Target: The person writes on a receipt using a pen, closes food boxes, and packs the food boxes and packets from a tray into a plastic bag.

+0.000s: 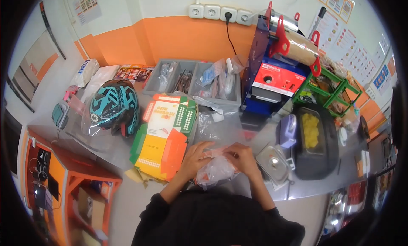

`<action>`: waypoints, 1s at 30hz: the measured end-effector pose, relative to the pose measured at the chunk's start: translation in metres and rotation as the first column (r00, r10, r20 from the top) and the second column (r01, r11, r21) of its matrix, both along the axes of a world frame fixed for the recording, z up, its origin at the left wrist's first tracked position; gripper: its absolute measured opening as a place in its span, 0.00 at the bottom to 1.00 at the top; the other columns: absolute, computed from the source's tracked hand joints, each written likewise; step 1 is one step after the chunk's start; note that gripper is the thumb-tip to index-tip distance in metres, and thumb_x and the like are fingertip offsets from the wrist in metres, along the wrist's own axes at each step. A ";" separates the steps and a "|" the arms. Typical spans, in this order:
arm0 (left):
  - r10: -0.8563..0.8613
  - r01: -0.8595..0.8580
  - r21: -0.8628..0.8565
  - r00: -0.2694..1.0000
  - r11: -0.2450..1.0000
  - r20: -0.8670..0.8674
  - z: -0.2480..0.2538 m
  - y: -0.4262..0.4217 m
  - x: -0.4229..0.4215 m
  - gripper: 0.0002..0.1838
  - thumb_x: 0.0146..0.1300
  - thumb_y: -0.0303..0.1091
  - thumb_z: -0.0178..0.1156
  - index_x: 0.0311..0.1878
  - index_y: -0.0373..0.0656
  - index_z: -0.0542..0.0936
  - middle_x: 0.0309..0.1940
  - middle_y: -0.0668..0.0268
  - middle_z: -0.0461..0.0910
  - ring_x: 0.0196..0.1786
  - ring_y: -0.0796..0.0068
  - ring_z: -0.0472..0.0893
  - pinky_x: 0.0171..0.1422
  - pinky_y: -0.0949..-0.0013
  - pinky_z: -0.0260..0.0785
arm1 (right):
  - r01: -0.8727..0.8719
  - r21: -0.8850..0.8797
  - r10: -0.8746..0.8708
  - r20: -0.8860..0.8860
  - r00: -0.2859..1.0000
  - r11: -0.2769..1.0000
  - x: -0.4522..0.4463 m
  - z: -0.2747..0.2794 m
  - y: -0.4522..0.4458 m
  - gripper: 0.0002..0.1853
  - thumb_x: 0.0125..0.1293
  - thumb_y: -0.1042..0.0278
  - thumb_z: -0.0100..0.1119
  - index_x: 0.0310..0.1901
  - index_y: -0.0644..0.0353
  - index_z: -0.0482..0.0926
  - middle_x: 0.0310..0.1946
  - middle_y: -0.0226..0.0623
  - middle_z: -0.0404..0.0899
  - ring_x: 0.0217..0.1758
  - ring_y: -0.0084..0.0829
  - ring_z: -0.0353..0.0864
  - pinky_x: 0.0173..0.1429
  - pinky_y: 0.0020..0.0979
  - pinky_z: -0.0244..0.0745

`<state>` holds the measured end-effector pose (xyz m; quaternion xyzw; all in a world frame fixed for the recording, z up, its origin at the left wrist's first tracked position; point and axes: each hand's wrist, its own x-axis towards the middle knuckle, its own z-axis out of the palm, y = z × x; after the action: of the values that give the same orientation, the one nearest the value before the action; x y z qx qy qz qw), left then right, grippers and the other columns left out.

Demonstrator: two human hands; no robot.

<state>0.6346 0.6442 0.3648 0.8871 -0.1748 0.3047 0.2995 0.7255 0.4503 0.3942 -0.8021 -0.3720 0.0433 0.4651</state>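
Note:
A clear plastic bag with something orange-red showing through it is at the table's near edge, close to my body. My left hand is at its left side, the fingers closed on the upper part of the bag. From the right, my right hand bends its fingers in a pinch at the bag's top edge. What is inside the bag cannot be made out. Left of my hands lies a stack of flat printed cartons in yellow, orange and green. Clear plastic sheeting lies just beyond my hands.
Behind stands a grey divided bin with cutlery and packets. A teal helmet sits at left. At right are a sealing machine, a lidded metal pan, a purple dispenser and a black container with yellow food.

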 end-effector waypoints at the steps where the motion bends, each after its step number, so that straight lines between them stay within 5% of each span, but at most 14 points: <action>1: -0.011 0.012 0.003 1.000 1.000 -0.007 -0.004 0.001 0.000 0.10 0.47 0.29 0.63 0.36 0.38 0.81 0.56 0.60 0.74 0.59 0.54 0.71 0.60 0.57 0.66 | 0.036 0.020 -0.035 -0.006 0.999 0.999 -0.004 0.000 -0.002 0.05 0.53 0.76 0.67 0.33 0.63 0.83 0.29 0.39 0.80 0.26 0.31 0.81 0.31 0.28 0.76; 8: -0.085 0.087 0.022 0.993 0.996 -0.085 -0.013 0.003 0.002 0.10 0.46 0.29 0.62 0.34 0.39 0.81 0.55 0.60 0.76 0.58 0.55 0.73 0.59 0.58 0.67 | 0.086 0.126 -0.106 0.162 0.981 0.988 -0.018 -0.006 -0.008 0.09 0.54 0.76 0.66 0.38 0.62 0.82 0.29 0.39 0.79 0.26 0.32 0.79 0.30 0.29 0.74; 10: -0.084 0.085 0.026 0.995 0.996 -0.058 -0.014 0.002 0.002 0.09 0.47 0.29 0.63 0.34 0.39 0.82 0.54 0.60 0.77 0.57 0.56 0.73 0.59 0.58 0.68 | 0.116 0.058 -0.122 0.121 0.985 0.992 -0.021 -0.008 -0.011 0.12 0.56 0.74 0.65 0.44 0.58 0.80 0.36 0.40 0.80 0.35 0.40 0.82 0.39 0.36 0.78; 14: -0.066 0.066 0.088 0.998 0.994 0.006 -0.012 -0.001 0.002 0.06 0.48 0.28 0.64 0.31 0.39 0.82 0.51 0.61 0.79 0.56 0.58 0.75 0.58 0.59 0.69 | 0.167 0.146 -0.188 0.145 0.972 0.975 -0.026 -0.009 -0.008 0.12 0.55 0.76 0.66 0.42 0.60 0.81 0.32 0.39 0.80 0.27 0.33 0.79 0.31 0.30 0.74; 20: -0.113 0.115 0.074 0.993 0.991 -0.036 -0.008 -0.001 0.003 0.07 0.48 0.28 0.64 0.32 0.39 0.81 0.46 0.63 0.81 0.52 0.62 0.78 0.54 0.62 0.72 | 0.098 0.178 -0.149 0.303 0.941 0.979 -0.026 -0.020 -0.010 0.13 0.54 0.78 0.65 0.44 0.61 0.81 0.35 0.40 0.81 0.32 0.39 0.81 0.35 0.32 0.77; 22: -0.142 0.145 0.063 0.989 0.987 -0.045 -0.012 0.004 0.005 0.08 0.47 0.28 0.64 0.33 0.39 0.81 0.45 0.63 0.81 0.50 0.63 0.79 0.51 0.63 0.73 | 0.015 0.053 -0.029 0.285 0.958 0.998 -0.028 -0.021 -0.013 0.10 0.55 0.76 0.64 0.40 0.62 0.81 0.36 0.38 0.80 0.38 0.39 0.81 0.41 0.34 0.78; 26: -0.235 0.210 -0.118 0.935 0.971 -0.265 -0.011 0.013 0.007 0.12 0.46 0.30 0.66 0.35 0.37 0.81 0.41 0.59 0.82 0.41 0.63 0.82 0.43 0.65 0.74 | -0.023 0.090 -0.002 0.267 0.964 0.996 -0.029 -0.031 -0.012 0.08 0.53 0.77 0.64 0.37 0.63 0.81 0.36 0.38 0.80 0.38 0.39 0.81 0.41 0.33 0.77; 30: -0.241 0.052 -0.323 0.778 0.945 -0.580 0.003 0.016 0.016 0.14 0.51 0.32 0.67 0.39 0.35 0.81 0.35 0.56 0.82 0.36 0.64 0.82 0.40 0.66 0.73 | -0.102 -0.007 0.100 -0.105 0.989 0.995 -0.029 -0.006 -0.017 0.08 0.56 0.79 0.62 0.39 0.62 0.82 0.36 0.37 0.81 0.36 0.32 0.82 0.39 0.31 0.77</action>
<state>0.6507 0.6598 0.3675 0.8675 -0.0909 -0.0015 0.4891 0.6969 0.4337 0.3884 -0.7817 -0.3870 0.1111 0.4763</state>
